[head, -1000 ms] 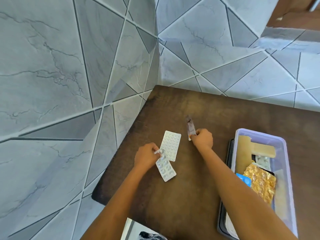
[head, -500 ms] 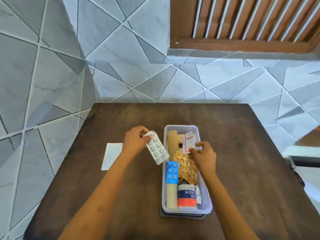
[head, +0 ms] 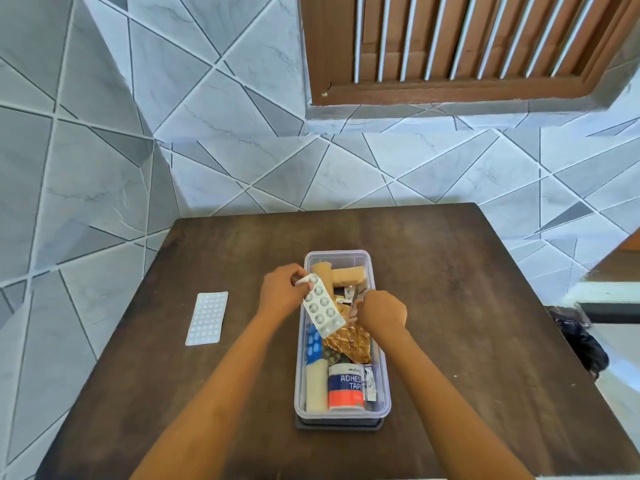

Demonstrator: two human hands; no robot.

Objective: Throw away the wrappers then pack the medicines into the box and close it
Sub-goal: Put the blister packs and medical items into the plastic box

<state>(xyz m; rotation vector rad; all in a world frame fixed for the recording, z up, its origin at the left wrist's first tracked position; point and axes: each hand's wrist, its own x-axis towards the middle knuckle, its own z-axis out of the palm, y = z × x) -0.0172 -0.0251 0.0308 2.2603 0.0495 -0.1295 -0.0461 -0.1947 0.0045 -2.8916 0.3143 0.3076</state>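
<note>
A clear plastic box (head: 379, 403) stands mid-table on its dark lid (head: 339, 425). Inside lie beige bandage rolls (head: 348, 275), a gold foil strip (head: 349, 341), a blue blister pack (head: 314, 344) and an adhesive tape roll (head: 346, 388). My left hand (head: 282, 294) grips a silver blister pack (head: 323, 310) tilted over the box's left rim. My right hand (head: 382, 313) is down inside the box with its fingers closed; a small sachet seems pinched in them, mostly hidden. A white blister sheet (head: 207, 318) lies flat on the table to the left.
The dark brown table (head: 467, 306) sits against tiled walls at the back and left. A wooden louvred window (head: 450, 46) is above. A dark bag (head: 581, 337) lies on the floor past the table's right edge.
My view swung from the table's left corner to the box. My left hand carried the silver blister pack over the box's rim. My right hand brought the small sachet down into the box.
</note>
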